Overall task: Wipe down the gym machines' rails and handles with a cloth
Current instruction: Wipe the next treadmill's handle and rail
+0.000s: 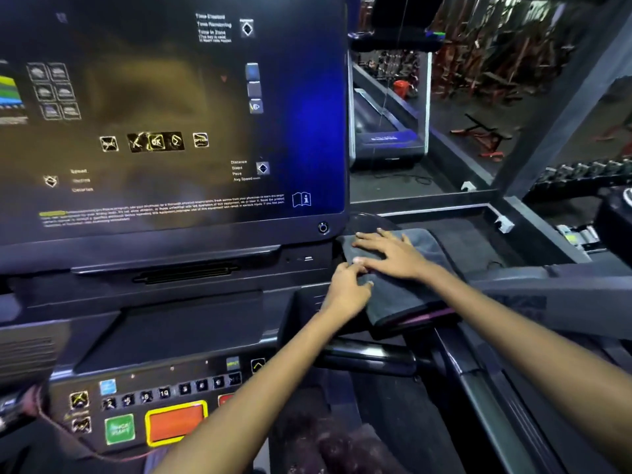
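Both hands work our soft, light cloth (403, 295): right hand (386, 251) presses flat, left hand (349, 289) pinches its near edge, the best place to hold.

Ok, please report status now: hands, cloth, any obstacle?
Right hand flat on cloth. Left hand pinching cloth edge. Console close on the left.
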Available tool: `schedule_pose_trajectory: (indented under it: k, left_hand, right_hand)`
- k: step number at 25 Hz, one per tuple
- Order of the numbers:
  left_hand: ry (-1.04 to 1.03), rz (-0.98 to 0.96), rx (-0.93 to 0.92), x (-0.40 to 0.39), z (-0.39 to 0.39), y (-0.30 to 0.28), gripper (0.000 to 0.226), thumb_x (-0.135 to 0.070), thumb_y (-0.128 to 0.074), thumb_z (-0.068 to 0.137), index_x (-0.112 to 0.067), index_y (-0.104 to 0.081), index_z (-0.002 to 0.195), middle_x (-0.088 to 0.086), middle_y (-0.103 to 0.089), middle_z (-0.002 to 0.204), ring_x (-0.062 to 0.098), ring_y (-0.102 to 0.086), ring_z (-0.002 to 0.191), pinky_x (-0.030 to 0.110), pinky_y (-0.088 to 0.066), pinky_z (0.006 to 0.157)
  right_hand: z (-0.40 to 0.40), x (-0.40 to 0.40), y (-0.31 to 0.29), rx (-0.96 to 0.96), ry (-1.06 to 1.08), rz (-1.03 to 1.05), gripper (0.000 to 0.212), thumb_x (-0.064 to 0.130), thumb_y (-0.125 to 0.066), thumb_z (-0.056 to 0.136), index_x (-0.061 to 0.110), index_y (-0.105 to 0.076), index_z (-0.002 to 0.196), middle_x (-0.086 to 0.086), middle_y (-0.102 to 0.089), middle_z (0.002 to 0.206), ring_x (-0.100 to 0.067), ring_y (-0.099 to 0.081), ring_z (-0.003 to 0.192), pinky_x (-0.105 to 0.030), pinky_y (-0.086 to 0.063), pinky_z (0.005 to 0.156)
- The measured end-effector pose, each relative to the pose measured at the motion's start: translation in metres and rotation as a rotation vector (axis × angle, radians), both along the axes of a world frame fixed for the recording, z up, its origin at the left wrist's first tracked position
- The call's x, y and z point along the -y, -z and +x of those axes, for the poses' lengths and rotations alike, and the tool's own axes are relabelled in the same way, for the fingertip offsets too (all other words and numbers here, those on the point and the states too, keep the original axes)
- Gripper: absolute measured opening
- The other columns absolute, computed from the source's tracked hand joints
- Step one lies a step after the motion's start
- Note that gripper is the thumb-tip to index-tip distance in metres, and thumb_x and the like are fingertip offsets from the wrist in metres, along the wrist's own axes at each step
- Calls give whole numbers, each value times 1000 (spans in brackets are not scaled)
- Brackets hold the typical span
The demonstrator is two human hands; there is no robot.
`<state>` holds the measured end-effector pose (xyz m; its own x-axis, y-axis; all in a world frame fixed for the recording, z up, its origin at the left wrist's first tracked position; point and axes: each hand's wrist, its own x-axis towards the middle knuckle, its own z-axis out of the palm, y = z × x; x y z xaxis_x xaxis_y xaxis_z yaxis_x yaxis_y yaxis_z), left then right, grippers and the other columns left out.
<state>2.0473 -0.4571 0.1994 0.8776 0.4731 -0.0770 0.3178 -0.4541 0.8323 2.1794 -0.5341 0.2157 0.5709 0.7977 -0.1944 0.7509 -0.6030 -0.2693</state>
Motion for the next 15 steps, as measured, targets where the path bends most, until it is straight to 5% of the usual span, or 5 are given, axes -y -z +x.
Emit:
schedule_pose_trajectory:
  k: [5,10,15]
  left_hand:
    - [34,688,-112,-11,-21,-4,32,-22,-46,93,-3,-54,116,13,-50,120,33,-48,109,41,-40,88]
    - [-9,791,-123,2,-24,10,33,-22,-76,54,-9,-62,81,8,-61,91,25,-59,71,30,-49,57]
    - [-125,720,-13,0,-23,16,18,-11,-68,72,-5,-59,87,12,-57,95,30,-57,78,38,-48,64]
  right_hand:
    - [-5,-6,14,243,-30,-16,54,58,-37,93,43,-27,143,17,-19,154,-24,-18,142,-56,-16,110]
    - [14,-47,4,153,12,4,45,39,-41,95,35,-40,140,14,-30,150,-25,-25,137,-61,-14,109]
    - [14,-19,8,66,-336,124,47,29,-41,86,36,-50,132,15,-41,144,-17,-28,136,-52,-10,110]
